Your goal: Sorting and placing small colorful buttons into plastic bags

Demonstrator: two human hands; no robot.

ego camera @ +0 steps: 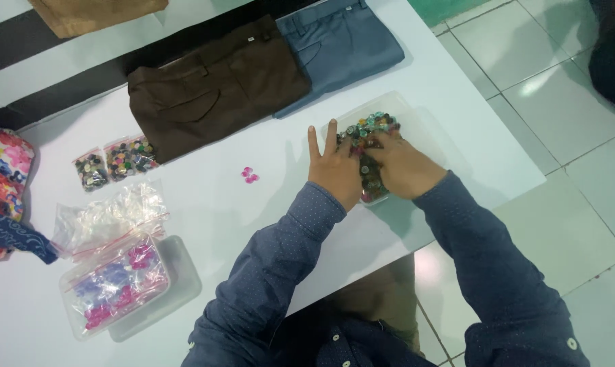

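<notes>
Both hands, left hand and right hand, pressed down with fingers spread, grasping nothing, corralling a heap of mixed coloured buttons in a clear plastic tray at the white worktop's three o'clock.

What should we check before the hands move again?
1. Both hands on the buttons: ok; left hand and right hand rest on the pile.
2. Buttons inside the clear tray: ok.
3. Tray fully on the table: ok, though near the edge.
4. Stray pink pieces picked up: not ok; they lie loose.
5. Anything gripped in the fingers: cannot tell.
</notes>
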